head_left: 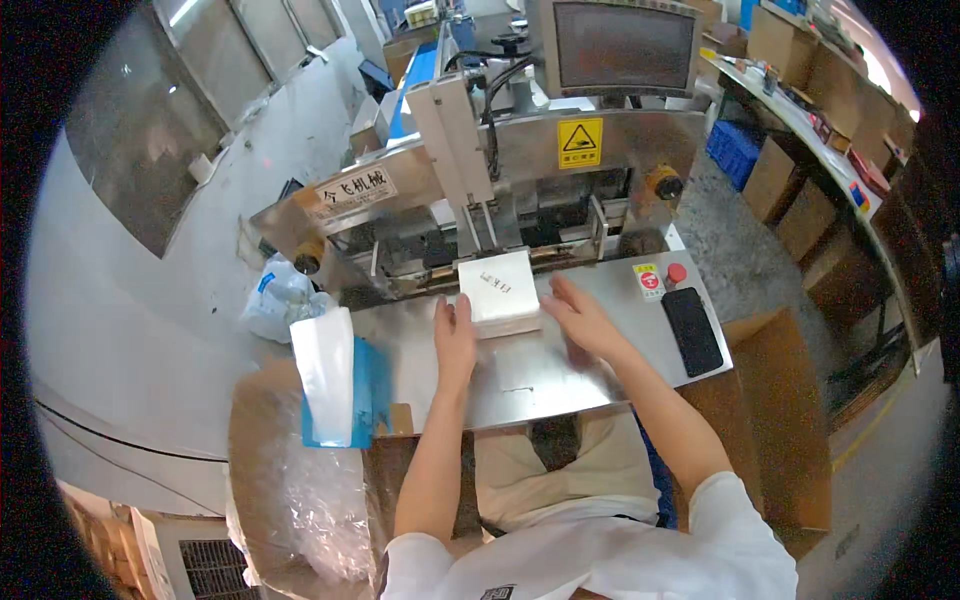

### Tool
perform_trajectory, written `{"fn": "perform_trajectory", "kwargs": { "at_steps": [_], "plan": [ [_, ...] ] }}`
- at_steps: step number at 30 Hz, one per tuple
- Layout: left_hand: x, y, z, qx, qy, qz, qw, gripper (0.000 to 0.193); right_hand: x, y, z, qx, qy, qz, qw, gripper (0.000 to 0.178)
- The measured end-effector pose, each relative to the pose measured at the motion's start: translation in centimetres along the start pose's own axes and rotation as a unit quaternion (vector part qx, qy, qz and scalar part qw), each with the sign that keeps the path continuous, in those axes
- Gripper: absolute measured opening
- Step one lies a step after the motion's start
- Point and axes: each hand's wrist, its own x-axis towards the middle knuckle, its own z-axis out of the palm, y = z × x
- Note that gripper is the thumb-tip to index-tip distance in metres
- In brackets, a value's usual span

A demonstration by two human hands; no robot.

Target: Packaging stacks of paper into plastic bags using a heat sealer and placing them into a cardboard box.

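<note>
A squarish white stack, possibly paper or cards with dark handwriting on top, lies on the steel worktop against the machine's front opening. My left hand is at the stack's left side with its fingers stretched out, near or touching the edge; which of these I cannot tell. On the other side my right hand is held a little apart from the stack, its fingers extended and pointing toward the machine. Neither hand grips anything.
The steel machine spans the worktop's back. A black phone and red button are at the right. At the left edge stands a blue box with white sheets. Cardboard boxes flank the worktop; the left one holds clear plastic.
</note>
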Motion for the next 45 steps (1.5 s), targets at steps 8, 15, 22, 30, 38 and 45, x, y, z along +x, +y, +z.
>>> {"fn": "perform_trajectory", "kwargs": {
  "at_steps": [8,15,22,30,38,45],
  "plan": [
    [2.4,-0.7,1.2,0.017,0.019,-0.079,0.997,0.066,-0.1,-4.1,2.2,0.115,-0.063,0.038,0.991,0.071],
    [-6.7,3.1,-1.1,0.017,-0.172,0.028,0.984,0.048,-7.3,-6.5,-5.4,-0.161,-0.031,-0.14,0.977,0.103],
    [-6.4,6.5,3.2,0.057,-0.372,-0.012,0.927,0.063,-10.2,-8.4,-10.2,-0.111,-0.141,0.037,0.983,0.105],
    [7.1,2.7,10.4,0.46,-0.38,-0.068,0.799,0.062,-21.8,-1.5,-28.1,0.078,0.341,0.08,0.934,0.081],
    [10.9,-1.5,5.8,0.544,-0.251,0.229,0.767,0.054,-34.7,22.2,-35.6,0.036,0.441,0.359,0.822,0.064],
    [11.1,-3.0,5.3,0.506,-0.232,0.212,0.804,0.046,-39.5,39.2,-27.8,0.096,0.253,0.632,0.726,0.058]
  ]
}}
